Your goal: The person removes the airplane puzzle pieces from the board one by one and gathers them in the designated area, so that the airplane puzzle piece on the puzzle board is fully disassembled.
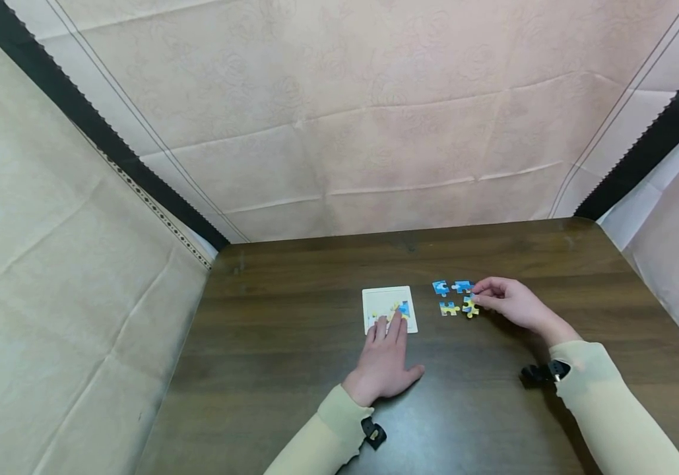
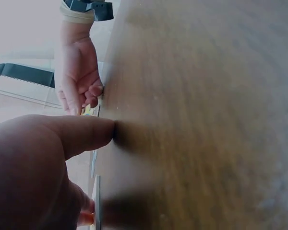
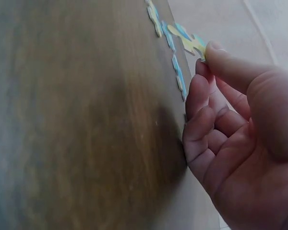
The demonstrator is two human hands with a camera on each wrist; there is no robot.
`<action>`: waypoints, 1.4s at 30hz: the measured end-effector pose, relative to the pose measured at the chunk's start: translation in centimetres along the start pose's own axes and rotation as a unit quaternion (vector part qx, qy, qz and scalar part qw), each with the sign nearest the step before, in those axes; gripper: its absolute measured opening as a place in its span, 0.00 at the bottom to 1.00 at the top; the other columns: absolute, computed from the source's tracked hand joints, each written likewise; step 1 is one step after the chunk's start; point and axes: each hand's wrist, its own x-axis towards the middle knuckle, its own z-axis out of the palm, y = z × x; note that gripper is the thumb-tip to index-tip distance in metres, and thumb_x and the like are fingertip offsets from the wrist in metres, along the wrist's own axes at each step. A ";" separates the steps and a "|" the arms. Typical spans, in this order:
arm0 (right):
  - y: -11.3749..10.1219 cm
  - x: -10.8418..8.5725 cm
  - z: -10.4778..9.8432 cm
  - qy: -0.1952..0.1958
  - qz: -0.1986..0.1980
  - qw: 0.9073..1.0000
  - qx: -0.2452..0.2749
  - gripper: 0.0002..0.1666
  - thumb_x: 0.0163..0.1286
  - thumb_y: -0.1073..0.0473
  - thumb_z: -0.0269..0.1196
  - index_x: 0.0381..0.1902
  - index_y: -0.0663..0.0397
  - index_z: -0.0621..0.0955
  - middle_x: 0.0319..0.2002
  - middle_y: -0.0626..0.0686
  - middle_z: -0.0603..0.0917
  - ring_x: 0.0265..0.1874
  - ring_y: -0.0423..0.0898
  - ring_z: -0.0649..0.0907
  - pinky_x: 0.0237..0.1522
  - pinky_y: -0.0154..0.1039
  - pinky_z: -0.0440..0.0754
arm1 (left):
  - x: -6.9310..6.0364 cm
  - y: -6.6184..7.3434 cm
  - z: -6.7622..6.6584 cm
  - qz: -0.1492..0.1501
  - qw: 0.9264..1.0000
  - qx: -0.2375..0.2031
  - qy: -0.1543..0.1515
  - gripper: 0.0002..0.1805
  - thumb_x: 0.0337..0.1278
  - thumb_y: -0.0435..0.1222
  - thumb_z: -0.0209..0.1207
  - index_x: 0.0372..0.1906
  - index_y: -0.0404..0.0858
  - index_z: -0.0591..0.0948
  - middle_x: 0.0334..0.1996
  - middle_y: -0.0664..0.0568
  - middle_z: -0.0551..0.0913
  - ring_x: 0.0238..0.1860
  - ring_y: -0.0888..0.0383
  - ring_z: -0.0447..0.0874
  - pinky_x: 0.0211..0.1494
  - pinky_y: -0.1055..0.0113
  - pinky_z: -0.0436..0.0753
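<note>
A white square puzzle board [image 1: 379, 297] lies flat on the table, with blue and yellow printed on its inner area. My left hand [image 1: 382, 366] rests over its near edge, fingers extended and thumb spread out to the right on the tabletop. Part of the picture is hidden beneath those fingertips. To the right, my right hand [image 1: 508, 303] pinches a yellow and blue jigsaw piece [image 3: 187, 38] between thumb and index finger, tilted and raised in the right wrist view. Beside it lie a blue piece [image 1: 441, 288], another blue piece [image 1: 461, 286] and a yellow-blue piece [image 1: 449, 309].
The brown wooden table [image 1: 268, 369] carries everything. Behind it hangs a pale cloth backdrop [image 1: 375, 145], and another pale cloth [image 1: 66, 316] borders the left side. Each wrist wears a black camera strap.
</note>
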 end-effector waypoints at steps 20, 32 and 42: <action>0.1 -0.1 0.4 0.037 0.018 0.997 -0.070 0.14 0.77 0.50 0.70 0.47 0.55 0.90 0.36 0.48 0.90 0.35 0.48 0.83 0.42 0.46 0.80 | 0.0 0.0 0.3 0.004 1.000 -0.003 0.009 0.52 0.75 0.66 0.51 0.87 0.37 0.54 0.88 0.46 0.47 0.85 0.42 0.47 0.83 0.47 0.55; 0.0 0.2 0.7 0.045 0.017 0.996 -0.076 0.15 0.77 0.49 0.70 0.47 0.56 0.90 0.35 0.48 0.90 0.34 0.47 0.83 0.41 0.46 0.80 | 0.0 0.0 0.4 0.002 1.000 -0.005 0.010 0.52 0.75 0.66 0.51 0.87 0.37 0.53 0.88 0.46 0.46 0.85 0.41 0.46 0.83 0.46 0.55; -0.6 0.0 0.6 0.036 0.033 0.996 -0.078 0.18 0.77 0.46 0.70 0.47 0.55 0.90 0.35 0.48 0.89 0.34 0.48 0.81 0.40 0.45 0.78 | 0.1 -0.1 0.7 0.003 1.000 -0.011 0.010 0.52 0.75 0.66 0.52 0.87 0.37 0.53 0.88 0.46 0.46 0.85 0.41 0.45 0.83 0.46 0.54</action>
